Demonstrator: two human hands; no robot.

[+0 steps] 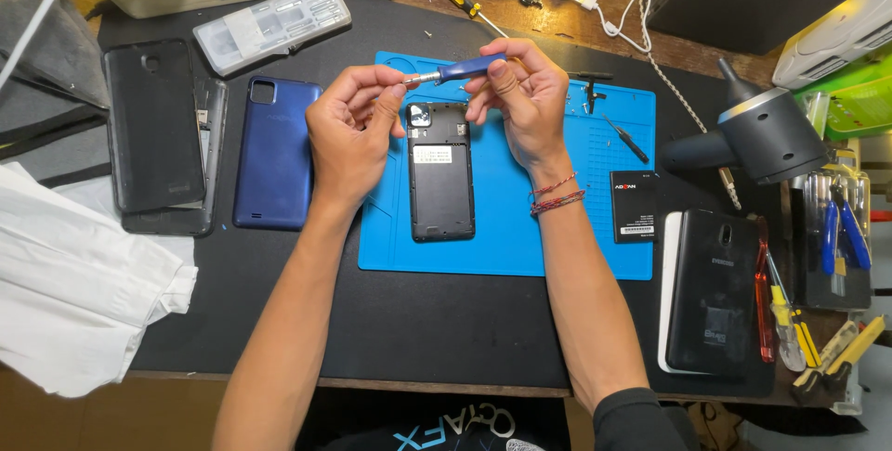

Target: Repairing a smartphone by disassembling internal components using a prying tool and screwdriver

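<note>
Seen from above, two bare forearms reach away from the viewer over a dark worktop. The left hand and the right hand meet above a blue mat. Between them they hold a small screwdriver with a blue handle, lying level. The right fingers are closed around the blue handle; the left fingers pinch its metal tip end. Red string bracelets circle the right wrist.

Just below the fingers, on the mat, lies an opened phone, back cover off, dark inside showing. To the right of the right hand, at the mat's edge, sits a small black battery, and nearer the viewer another black phone beside a row of hand tools. Left of the left hand lies a blue back cover, and further left a black cover over a phone frame. A white cloth rests at the near left. Beyond the fingers, a clear bit case lies at the worktop's far edge. A grey handheld blower stands far right.
</note>
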